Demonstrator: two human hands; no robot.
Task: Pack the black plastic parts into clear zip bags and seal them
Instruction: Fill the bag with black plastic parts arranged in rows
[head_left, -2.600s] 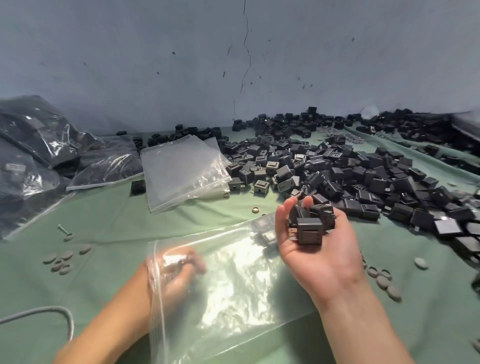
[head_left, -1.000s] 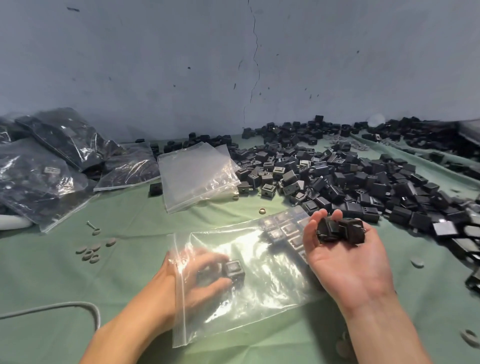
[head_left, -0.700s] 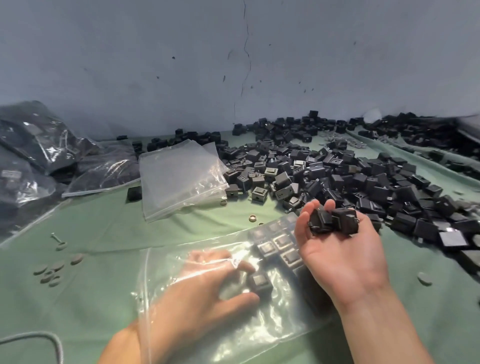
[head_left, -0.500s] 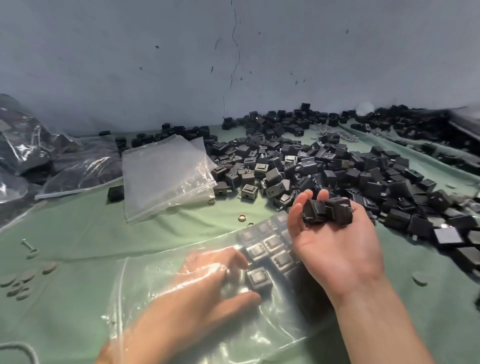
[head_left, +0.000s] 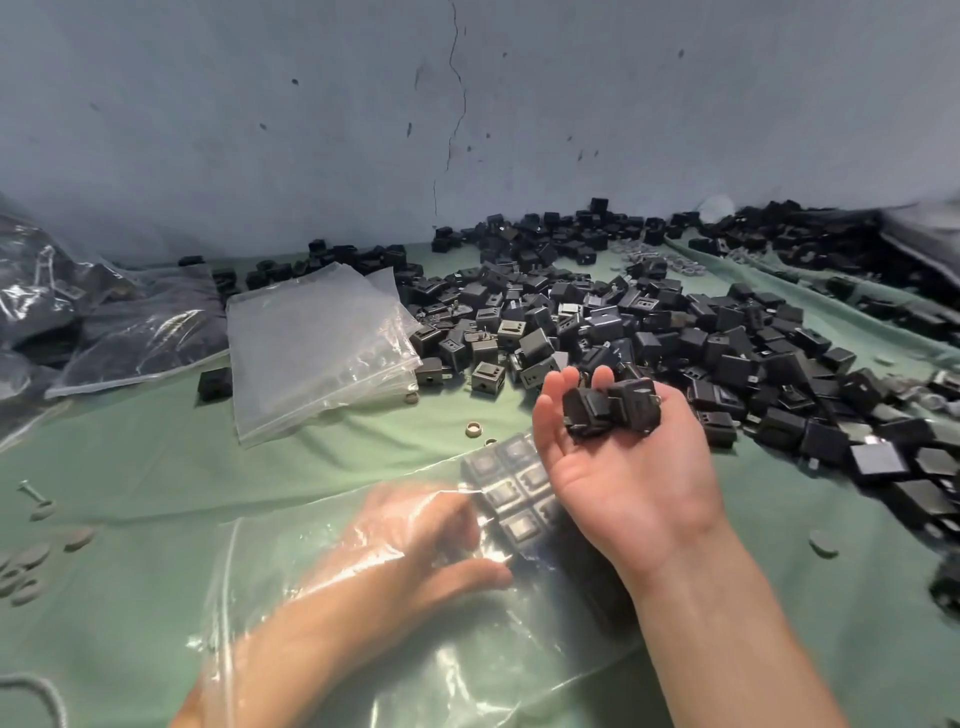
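Head view: right hand (head_left: 623, 483) palm up, fingers nearly flat, cradling few small boxy black parts (head_left: 610, 408), beside loose pile (head_left: 649, 322) on green cloth (head_left: 130, 467). Left hand (head_left: 415, 540) inside clear zip bag (head_left: 363, 649), fingers extended against neat rows of parts (head_left: 511, 493) at far end. Empty bags (head_left: 311, 343) stacked behind.

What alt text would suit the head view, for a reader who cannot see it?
A person's left hand is inside a clear zip bag beside rows of black plastic parts; the upturned right hand carries a few more. A loose pile lies on green cloth behind.
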